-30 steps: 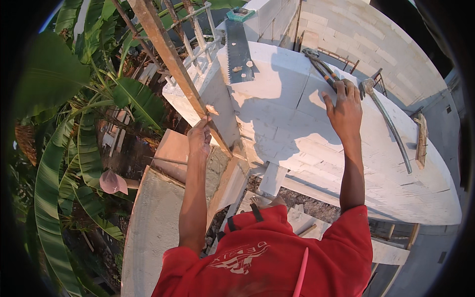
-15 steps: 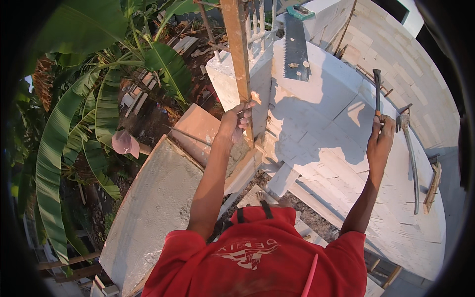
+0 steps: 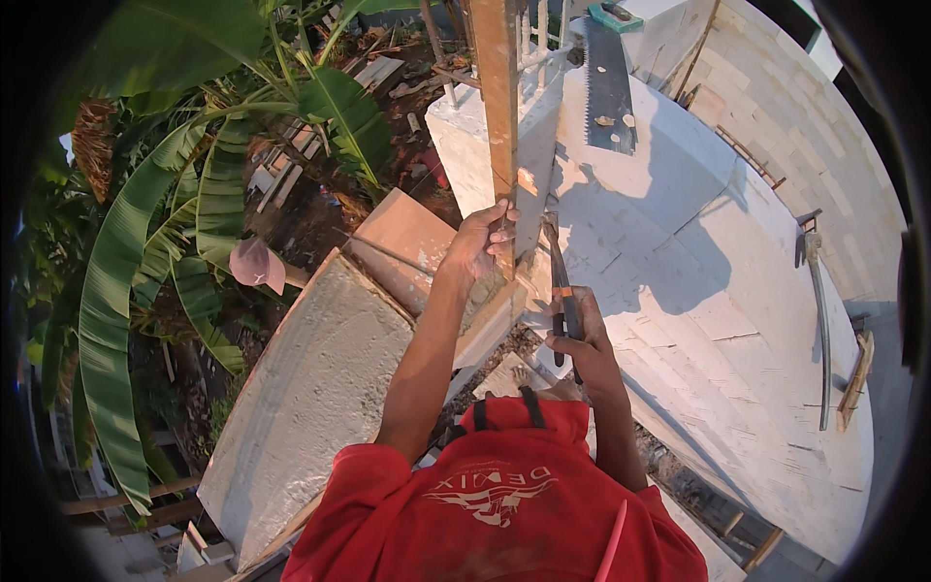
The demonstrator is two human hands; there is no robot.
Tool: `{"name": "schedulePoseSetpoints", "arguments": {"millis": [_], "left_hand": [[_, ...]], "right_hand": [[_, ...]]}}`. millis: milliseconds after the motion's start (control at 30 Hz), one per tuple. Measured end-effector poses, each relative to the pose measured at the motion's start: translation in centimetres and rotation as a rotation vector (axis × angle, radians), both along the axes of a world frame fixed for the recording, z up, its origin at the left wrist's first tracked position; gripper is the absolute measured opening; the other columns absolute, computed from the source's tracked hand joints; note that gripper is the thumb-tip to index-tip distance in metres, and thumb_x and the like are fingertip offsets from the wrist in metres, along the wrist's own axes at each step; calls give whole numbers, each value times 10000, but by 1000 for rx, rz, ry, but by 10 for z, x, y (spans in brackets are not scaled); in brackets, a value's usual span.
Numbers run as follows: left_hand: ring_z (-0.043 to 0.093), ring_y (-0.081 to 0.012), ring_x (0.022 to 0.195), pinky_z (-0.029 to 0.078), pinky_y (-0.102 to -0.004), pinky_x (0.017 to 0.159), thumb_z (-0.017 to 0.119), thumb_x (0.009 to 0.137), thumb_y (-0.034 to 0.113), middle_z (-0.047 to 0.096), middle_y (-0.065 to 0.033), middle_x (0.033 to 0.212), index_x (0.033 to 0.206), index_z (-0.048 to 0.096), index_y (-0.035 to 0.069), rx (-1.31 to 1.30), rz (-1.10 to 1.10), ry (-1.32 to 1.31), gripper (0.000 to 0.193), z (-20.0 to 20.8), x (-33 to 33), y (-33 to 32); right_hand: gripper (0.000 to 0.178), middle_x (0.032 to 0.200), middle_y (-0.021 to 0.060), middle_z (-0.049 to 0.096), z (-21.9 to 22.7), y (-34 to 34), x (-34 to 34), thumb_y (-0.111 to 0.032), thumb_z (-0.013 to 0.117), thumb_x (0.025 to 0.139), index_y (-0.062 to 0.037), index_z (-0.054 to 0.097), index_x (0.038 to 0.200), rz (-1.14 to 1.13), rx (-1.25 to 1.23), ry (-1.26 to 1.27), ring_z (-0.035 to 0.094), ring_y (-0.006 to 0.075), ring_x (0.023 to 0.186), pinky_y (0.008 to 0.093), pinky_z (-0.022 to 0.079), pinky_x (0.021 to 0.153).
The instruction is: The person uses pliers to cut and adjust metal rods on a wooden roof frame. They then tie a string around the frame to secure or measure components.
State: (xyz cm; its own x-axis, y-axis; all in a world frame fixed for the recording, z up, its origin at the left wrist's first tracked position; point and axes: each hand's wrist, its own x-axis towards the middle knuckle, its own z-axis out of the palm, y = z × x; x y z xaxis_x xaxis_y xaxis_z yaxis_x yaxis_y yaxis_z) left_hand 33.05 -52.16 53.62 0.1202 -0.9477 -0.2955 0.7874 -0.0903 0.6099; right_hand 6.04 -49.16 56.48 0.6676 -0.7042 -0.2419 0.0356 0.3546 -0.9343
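Observation:
My left hand [image 3: 477, 241] is closed around the lower part of a long upright wooden batten [image 3: 499, 126]. In my right hand [image 3: 590, 335] is a pair of pincers [image 3: 559, 267] with black and orange handles, the handles slightly spread. Their dark jaws point away from me, close to the right side of the batten, just beside my left fingers. Whether the jaws grip anything is too small to tell. Behind the batten stands a pale block pillar [image 3: 461, 145] with rods rising from its top.
A handsaw [image 3: 609, 92] lies on the white block wall [image 3: 669, 252], and a claw hammer [image 3: 819, 320] rests further right. At left are a rough cement-topped slab [image 3: 310, 359], banana leaves [image 3: 121, 320] and a pink cap [image 3: 257, 264]. A wood scrap [image 3: 853, 383] lies at the wall's right edge.
My right hand has swung left and nearer with the pincers, bringing them from over the wall to beside the batten. My left hand keeps its hold. The whole view has shifted slightly.

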Motion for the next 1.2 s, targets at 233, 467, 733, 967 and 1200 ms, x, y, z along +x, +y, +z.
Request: {"name": "schedulePoseSetpoints", "arguments": {"millis": [233,467,733,967,1200], "left_hand": [[401,-9,522,266,-178,422,736,984,295,513,72,718,944,614,109,128,220,-362,226,4,-12,0],[426,-10,522,300,-173,438,774,959,285,522,84,686,942,628,102,115,270,-392,235,1,-13,0],[450,-16,568,308,-170,452,753,977,272,561,62,784,972,620,88,55,286,-322,227,-9,-15,-1],[599,-87,731,452,-199,561,658,1019,446,658,-8,950,1122,608,83,53,212,-316,380,-5,-36,4],[700,-217,843,578,-362,717,647,1026,381,704,-52,897,1061,605,96,-11,-13,-128,289,10,-53,-1]], "right_hand": [[593,1184,140,636,-24,-28,58,-124,736,872,-65,496,1411,-59,-452,248,603,257,1075,379,454,963],[554,1138,127,643,-17,-34,65,-167,746,887,-72,552,1397,-20,-389,235,611,221,1032,365,470,919],[408,1019,143,656,4,-25,63,-152,671,959,6,598,1328,-81,-783,506,613,259,998,394,474,880],[417,938,138,672,15,-24,70,-252,643,1017,-10,570,1348,34,-483,523,662,228,709,371,530,626],[380,870,77,647,-20,-34,64,-394,560,1077,-59,579,1257,34,685,-399,627,169,655,314,517,581]]}}
